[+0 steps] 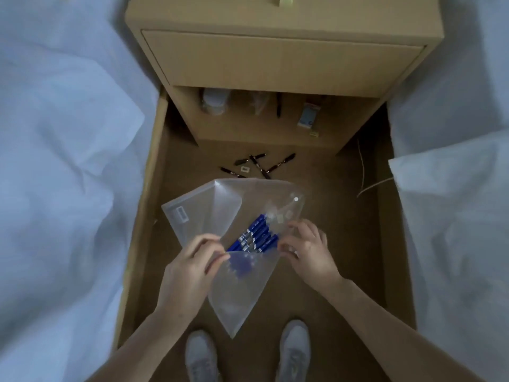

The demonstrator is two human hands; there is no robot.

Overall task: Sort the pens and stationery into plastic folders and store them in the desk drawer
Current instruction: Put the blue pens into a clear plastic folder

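Two hands hold a clear plastic folder point(237, 282) over the brown floor point(330, 244), in front of my grey shoes point(294, 351). My left hand point(190, 268) pinches the folder's near edge between thumb and curled fingers, and my right hand point(308, 249) grips its right side with the fingers bent over the plastic. A bunch of blue pens point(254, 238) lies side by side inside the folder, between my two hands, partly under its open flap point(206, 213). Farther off on the floor a few dark pens point(256, 166) lie scattered, just in front of the wooden cabinet point(283, 59). Its upper drawer front is closed, and in the open space beneath it I see a roll of tape point(214, 102), another dark pen point(278, 106) and a pale blue packet point(308, 117), all dim. White sheeting point(60, 161) lies to either side, and a thin cord point(369, 186) curls on the floor to the right.
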